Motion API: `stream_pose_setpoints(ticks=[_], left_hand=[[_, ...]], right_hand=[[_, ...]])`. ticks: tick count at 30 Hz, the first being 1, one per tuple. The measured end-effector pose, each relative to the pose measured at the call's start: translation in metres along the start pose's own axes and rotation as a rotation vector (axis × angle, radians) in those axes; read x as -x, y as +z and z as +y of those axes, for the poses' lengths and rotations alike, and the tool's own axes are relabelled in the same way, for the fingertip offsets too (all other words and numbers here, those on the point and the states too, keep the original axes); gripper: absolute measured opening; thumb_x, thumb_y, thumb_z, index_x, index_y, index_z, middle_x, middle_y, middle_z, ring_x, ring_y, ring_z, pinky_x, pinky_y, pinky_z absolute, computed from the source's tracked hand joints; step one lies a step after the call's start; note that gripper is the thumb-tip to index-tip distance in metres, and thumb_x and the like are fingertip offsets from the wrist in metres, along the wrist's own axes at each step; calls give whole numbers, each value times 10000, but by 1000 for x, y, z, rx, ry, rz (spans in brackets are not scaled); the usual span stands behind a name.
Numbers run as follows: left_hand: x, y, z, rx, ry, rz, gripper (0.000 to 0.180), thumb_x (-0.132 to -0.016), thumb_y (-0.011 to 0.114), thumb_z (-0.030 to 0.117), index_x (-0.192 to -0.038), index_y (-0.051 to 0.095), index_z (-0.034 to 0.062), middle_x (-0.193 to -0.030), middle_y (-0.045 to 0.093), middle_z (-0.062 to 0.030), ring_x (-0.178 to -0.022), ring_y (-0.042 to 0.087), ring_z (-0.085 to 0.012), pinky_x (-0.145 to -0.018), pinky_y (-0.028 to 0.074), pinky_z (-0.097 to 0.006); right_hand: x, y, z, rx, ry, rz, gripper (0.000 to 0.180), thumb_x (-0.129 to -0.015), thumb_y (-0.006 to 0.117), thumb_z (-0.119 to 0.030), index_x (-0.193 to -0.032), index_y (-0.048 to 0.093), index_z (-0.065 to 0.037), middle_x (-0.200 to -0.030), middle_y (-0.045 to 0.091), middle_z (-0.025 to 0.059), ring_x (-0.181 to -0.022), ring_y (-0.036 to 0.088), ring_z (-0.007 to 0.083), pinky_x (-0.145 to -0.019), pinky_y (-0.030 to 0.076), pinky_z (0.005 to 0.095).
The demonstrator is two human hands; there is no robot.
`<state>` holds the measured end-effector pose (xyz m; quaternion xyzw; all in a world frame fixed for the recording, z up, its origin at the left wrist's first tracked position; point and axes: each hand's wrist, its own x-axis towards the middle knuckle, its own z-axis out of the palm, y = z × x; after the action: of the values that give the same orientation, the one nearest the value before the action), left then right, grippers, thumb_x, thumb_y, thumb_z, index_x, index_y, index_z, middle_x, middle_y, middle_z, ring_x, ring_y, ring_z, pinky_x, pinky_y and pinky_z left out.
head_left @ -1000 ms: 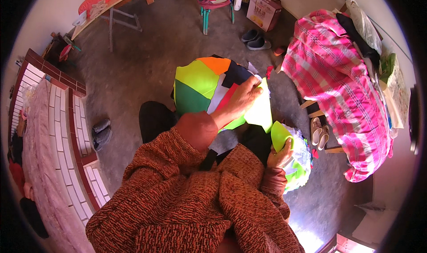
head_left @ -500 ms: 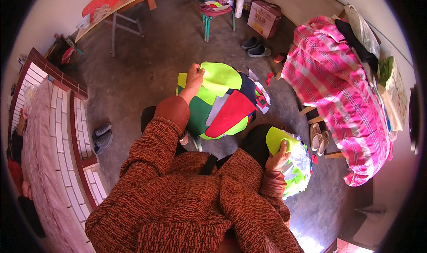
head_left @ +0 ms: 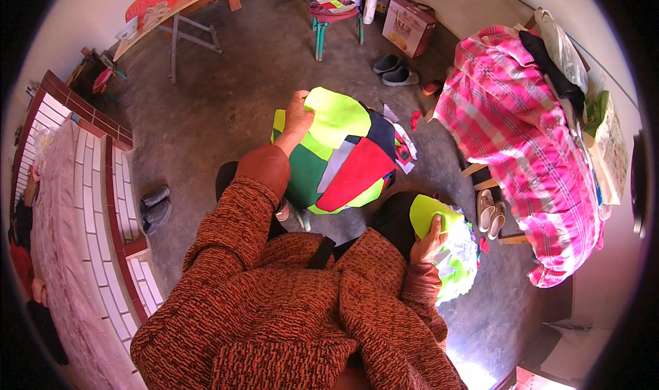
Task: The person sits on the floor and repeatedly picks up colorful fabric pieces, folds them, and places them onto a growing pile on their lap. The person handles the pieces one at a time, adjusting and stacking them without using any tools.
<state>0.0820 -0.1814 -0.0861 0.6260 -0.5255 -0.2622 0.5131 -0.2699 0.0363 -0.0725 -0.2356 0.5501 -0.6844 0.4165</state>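
Observation:
My left hand [head_left: 296, 120] is closed on the left edge of a neon yellow fabric piece [head_left: 336, 117], held flat above a heap of cut cloth in front of me. In that heap a red fabric piece [head_left: 353, 175], a dark green one [head_left: 307, 168] and a grey strip [head_left: 336, 163] overlap. To the right, by my knee, my right hand [head_left: 428, 244] pinches another neon yellow fabric piece [head_left: 428, 211], which curls up at the thumb. Beneath this hand bulges a second pile of scraps [head_left: 458, 270], neon and pale. What supports either pile is mostly hidden.
A bed or bench under a pink plaid cloth [head_left: 511, 136] stands on the right, with pale shoes [head_left: 491, 214] beside it. Dark slippers [head_left: 395, 72], a green-legged stool [head_left: 334, 16] and a carton [head_left: 408, 28] are at the back. Grey slippers [head_left: 156, 209] lie left.
My left hand has shifted slightly up and to the left, lifting the neon fabric piece a little. My right hand has hardly moved.

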Motion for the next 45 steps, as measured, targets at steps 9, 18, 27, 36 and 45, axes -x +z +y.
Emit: stream_pose_setpoints(ticks=[9,18,27,36,45], left_hand=[[32,-11,24,-250,155,161,528,-710,633,-71,-1194,455,42,-1153,540,-168,-1060,549,-274,-874,448,-334],[98,1,47,-733,447,-248,396,-781,648,229,-1148,518,161,-1317,447,-100,-1287,347,-302,-1023,208,-565],[103,-2,51,-704,471,-183,354,-795,605,227,-1132,541,140,-1290,471,-114,-1266,371,-301,-1027,206,-577],[104,5,54,-670,466,-184,366,-788,598,217,-1139,536,135,-1313,459,-121,-1273,367,-316,-1039,198,-569],[106,0,55,-688,461,-162,363,-795,591,219,-1141,535,126,-1299,464,-121,-1256,375,-312,-1032,208,-567]], right_hand=[[4,9,-11,-19,38,-2,347,-891,554,-211,-1208,519,-74,-901,607,29,-598,540,88,-414,390,207],[6,18,-18,-59,-37,-127,258,-873,580,-165,-1094,518,-46,-806,579,42,-554,515,125,-393,372,238],[-18,115,-94,58,-92,-611,213,-831,633,-104,-1008,567,-8,-899,600,31,-814,574,118,-724,456,262],[-100,192,-15,109,180,-685,166,-830,579,-62,-986,580,-5,-834,624,62,-631,594,146,-460,463,262],[-103,183,21,-59,627,-533,155,-834,554,-21,-987,534,-37,-759,564,49,-577,532,140,-474,463,257]])
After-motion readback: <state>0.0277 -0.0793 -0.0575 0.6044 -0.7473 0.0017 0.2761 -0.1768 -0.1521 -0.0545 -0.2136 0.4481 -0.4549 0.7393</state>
